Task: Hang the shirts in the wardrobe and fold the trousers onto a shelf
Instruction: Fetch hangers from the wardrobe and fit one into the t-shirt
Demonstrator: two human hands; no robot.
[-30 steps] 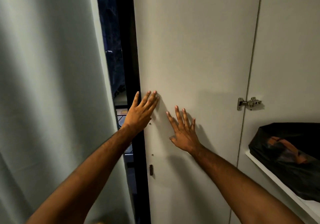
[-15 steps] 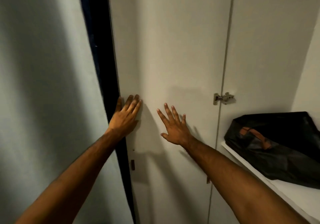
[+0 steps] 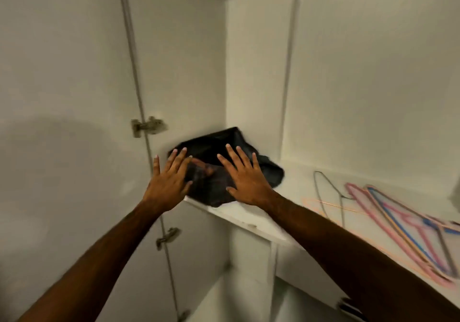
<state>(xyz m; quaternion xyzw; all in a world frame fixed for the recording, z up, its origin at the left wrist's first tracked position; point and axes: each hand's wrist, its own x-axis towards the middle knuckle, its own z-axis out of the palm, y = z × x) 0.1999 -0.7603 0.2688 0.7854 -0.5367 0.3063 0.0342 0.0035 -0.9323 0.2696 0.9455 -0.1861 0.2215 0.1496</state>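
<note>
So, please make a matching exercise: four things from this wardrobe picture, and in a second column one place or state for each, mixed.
Things:
1. black bag
2. hangers
3. upper door hinge
4. hands (left hand, right hand)

Places or states:
A. open, fingers spread
B. flat on the shelf, right part
C. shelf's back left corner
D. on the door edge

Pairs: 1-C, 2-B, 3-D, 4-A

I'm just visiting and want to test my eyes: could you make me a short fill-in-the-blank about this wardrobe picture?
1. Both hands, the left hand and the right hand, have their fingers ____.
2. The bag on the shelf is ____ in colour.
3. The coloured hangers lie to the ____ of the bag.

Missing words: spread; black; right
</note>
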